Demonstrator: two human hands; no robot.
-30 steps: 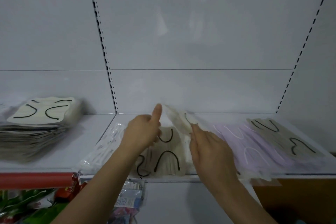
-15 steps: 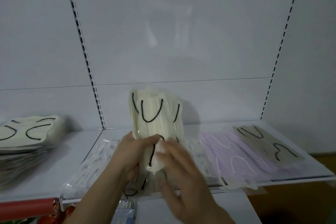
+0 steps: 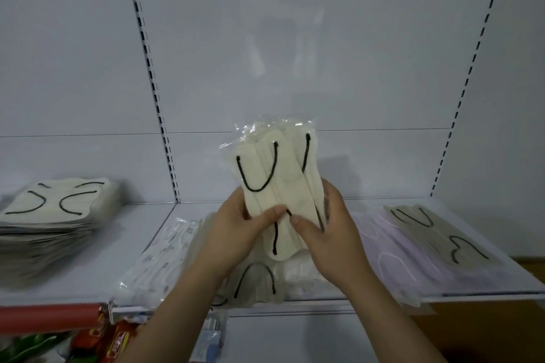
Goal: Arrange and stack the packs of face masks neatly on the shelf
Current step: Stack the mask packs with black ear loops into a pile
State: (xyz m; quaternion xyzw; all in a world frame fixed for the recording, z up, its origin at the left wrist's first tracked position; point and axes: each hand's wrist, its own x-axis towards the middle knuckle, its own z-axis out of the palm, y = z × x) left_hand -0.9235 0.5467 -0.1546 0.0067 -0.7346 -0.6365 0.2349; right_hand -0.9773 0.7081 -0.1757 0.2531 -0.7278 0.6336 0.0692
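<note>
Together, the left hand [image 3: 236,230] and right hand [image 3: 330,233] pinched a bundle of cream mask packs [image 3: 275,186] upright above the shelf [image 3: 88,280], each grip closed on its lower half. Below the grips lay loose packs [image 3: 256,283]; lilac packs [image 3: 392,256] lay beyond the right grip, a neat stack [image 3: 50,224] well beyond the left.

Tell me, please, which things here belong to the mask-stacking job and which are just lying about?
Job: cream mask packs held upright by left hand and right hand; cream stack; lilac packs; shelf.
Lying about: red snack packets below.
</note>
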